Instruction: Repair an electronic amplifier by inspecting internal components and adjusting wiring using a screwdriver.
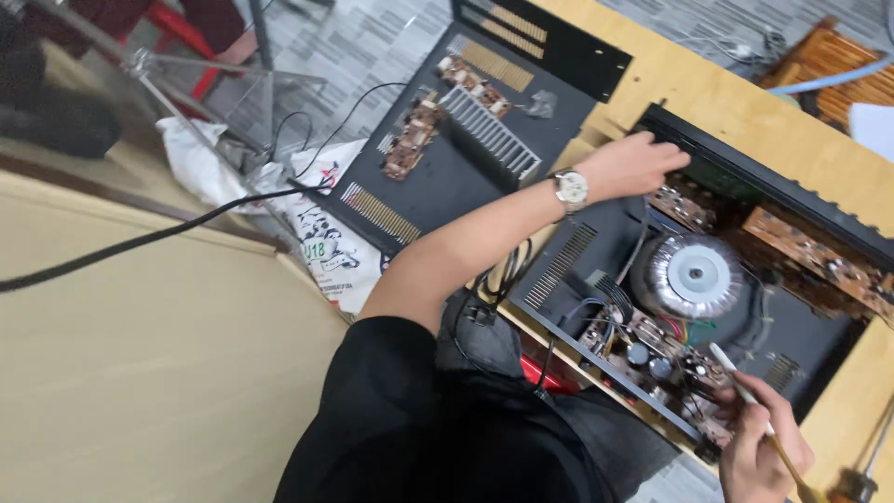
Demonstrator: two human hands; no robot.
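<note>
While left hand [631,163] grips open amplifier chassis [577,251], toroidal transformer [691,275] inside, right hand [759,447] clasping brush [745,387].

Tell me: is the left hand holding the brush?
No. The left hand grips the amplifier case's far edge, while the right hand holds the brush over the circuit board.

chassis [596,247]: matt black metal | bench [708,93]: smooth pale wood | transformer [694,275]: glossy tape
</note>
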